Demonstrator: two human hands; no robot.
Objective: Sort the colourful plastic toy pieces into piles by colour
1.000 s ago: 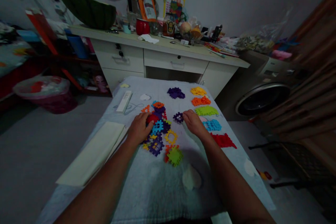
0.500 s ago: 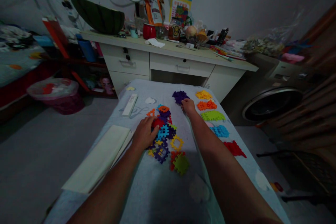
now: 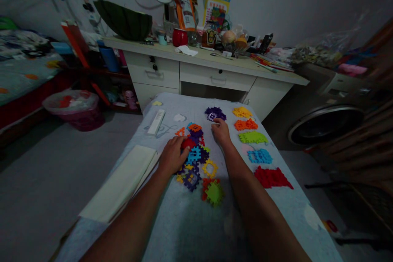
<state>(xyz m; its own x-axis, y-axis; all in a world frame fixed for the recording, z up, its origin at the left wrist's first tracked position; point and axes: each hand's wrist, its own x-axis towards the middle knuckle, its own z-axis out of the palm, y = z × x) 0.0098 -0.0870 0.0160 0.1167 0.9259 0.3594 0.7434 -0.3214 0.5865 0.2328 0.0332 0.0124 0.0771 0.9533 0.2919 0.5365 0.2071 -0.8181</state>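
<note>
Nearest on the worktop (image 3: pixel 196 221), a green piece (image 3: pixel 214 193) overlapping red ones (image 3: pixel 204 190) and the mixed heap (image 3: pixel 201 154) beyond remain ungrouped; the left hand (image 3: pixel 173 156) rests there against a red piece (image 3: pixel 188 143), though in this dim light I cannot tell whether either grip is closed. Rightward, piles of red (image 3: pixel 272 177), blue (image 3: pixel 260 156), green (image 3: pixel 252 137), orange (image 3: pixel 245 124) and yellow (image 3: pixel 242 112) already lie separated. Farther in, the right hand (image 3: pixel 221 133) is at the near edge of the purple pile (image 3: pixel 215 111).

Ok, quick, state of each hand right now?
Left hand: against the red item; grip cannot be told.
Right hand: at the near edge of the purple pieces; grip cannot be told.
</note>
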